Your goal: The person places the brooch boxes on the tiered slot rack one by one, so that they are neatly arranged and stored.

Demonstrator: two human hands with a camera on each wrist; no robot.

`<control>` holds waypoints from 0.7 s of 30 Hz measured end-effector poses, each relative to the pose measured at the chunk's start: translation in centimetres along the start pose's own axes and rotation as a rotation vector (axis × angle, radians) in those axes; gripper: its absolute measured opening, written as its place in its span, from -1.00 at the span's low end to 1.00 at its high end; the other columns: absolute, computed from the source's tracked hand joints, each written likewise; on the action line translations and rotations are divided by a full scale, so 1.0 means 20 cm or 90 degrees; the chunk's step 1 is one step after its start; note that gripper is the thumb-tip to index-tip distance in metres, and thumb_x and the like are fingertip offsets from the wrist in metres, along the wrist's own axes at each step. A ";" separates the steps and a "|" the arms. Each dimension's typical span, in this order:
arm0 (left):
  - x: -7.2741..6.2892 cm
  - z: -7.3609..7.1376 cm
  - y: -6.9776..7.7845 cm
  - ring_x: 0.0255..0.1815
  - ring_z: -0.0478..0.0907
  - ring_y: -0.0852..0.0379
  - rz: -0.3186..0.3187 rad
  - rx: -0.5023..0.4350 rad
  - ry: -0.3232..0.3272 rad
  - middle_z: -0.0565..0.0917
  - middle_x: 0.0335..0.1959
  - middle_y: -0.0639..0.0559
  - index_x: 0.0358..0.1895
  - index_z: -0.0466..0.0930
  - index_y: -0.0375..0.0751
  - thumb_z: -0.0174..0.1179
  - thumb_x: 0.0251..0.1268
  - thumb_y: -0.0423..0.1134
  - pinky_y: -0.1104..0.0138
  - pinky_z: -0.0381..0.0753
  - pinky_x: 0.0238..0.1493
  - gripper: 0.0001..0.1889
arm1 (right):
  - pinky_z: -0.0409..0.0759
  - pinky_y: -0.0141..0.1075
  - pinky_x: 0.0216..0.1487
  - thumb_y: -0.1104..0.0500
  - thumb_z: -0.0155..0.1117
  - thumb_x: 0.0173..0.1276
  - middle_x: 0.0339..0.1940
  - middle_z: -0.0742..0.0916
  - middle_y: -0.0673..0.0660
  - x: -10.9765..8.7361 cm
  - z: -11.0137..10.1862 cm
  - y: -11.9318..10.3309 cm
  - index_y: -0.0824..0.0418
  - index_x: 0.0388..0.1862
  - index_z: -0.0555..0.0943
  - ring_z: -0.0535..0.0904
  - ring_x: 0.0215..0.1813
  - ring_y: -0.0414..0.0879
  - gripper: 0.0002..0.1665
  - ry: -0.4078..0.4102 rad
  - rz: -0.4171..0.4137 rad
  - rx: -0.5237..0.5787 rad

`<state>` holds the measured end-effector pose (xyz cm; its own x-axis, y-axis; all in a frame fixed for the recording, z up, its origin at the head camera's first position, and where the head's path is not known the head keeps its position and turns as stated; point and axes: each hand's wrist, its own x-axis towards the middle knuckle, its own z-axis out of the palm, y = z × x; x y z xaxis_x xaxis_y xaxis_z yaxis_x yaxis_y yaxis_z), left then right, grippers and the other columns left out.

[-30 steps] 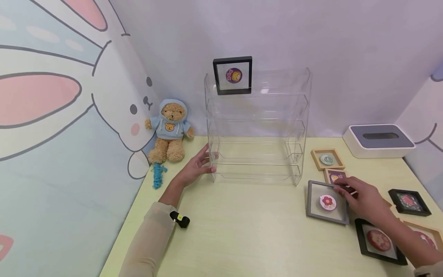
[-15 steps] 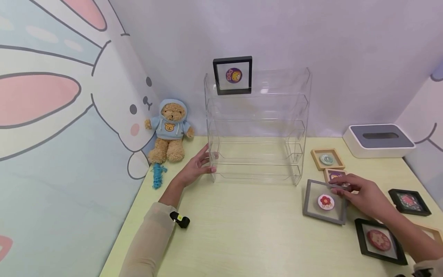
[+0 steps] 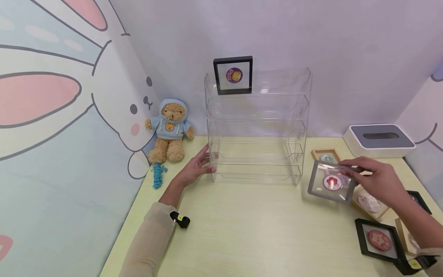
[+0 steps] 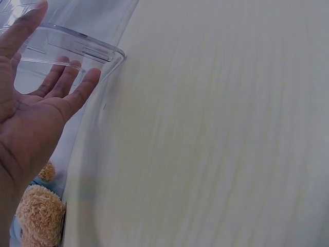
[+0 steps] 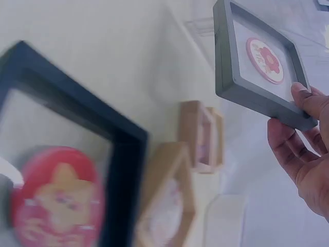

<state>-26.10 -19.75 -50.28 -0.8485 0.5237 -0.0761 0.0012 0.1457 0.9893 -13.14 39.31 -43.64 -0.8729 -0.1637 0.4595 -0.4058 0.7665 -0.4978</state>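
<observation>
My left hand [image 3: 196, 167] rests against the left side of a clear acrylic display rack [image 3: 256, 177], its fingers spread and mostly straight; the left wrist view shows fingertips at the rack's [image 4: 110, 49] lower edge. With thumb and fingers, my right hand [image 3: 378, 181] pinches the right edge of a grey floating display frame [image 3: 320, 191], raised above the table. Inside that frame sits a round badge [image 3: 332, 182] with a red flower. In the right wrist view the thumb lies on the front of the grey frame [image 5: 262, 103] and the fingers are behind it.
A black frame [image 3: 232, 91] stands at the rack's top left. Below the right hand lie a wooden frame [image 3: 361, 209], a black frame [image 3: 363, 252] and others. A tissue box [image 3: 373, 152] stands at back right, a teddy bear [image 3: 169, 130] at left above blue cord [image 3: 157, 176].
The right hand has lifted the grey frame up and away from the table, slightly farther back, uncovering a wooden frame beneath. The left hand has stayed at the rack's side.
</observation>
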 end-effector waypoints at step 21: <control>0.00 0.00 0.00 0.83 0.17 -0.16 -0.012 0.003 0.008 0.31 0.76 -0.12 0.87 -0.25 0.37 0.44 0.54 -0.28 -0.14 0.32 0.71 0.15 | 0.42 -0.84 -0.25 0.53 0.36 0.50 -0.16 0.63 -0.55 0.60 -0.31 -0.33 0.48 0.13 0.79 0.57 -0.15 -0.74 -0.72 0.183 0.010 0.044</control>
<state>-26.14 -19.65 -50.26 -0.8551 0.5101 -0.0927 -0.0118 0.1597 0.9871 -19.30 36.12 -30.24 -0.7706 0.0376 0.6362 -0.4194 0.7218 -0.5506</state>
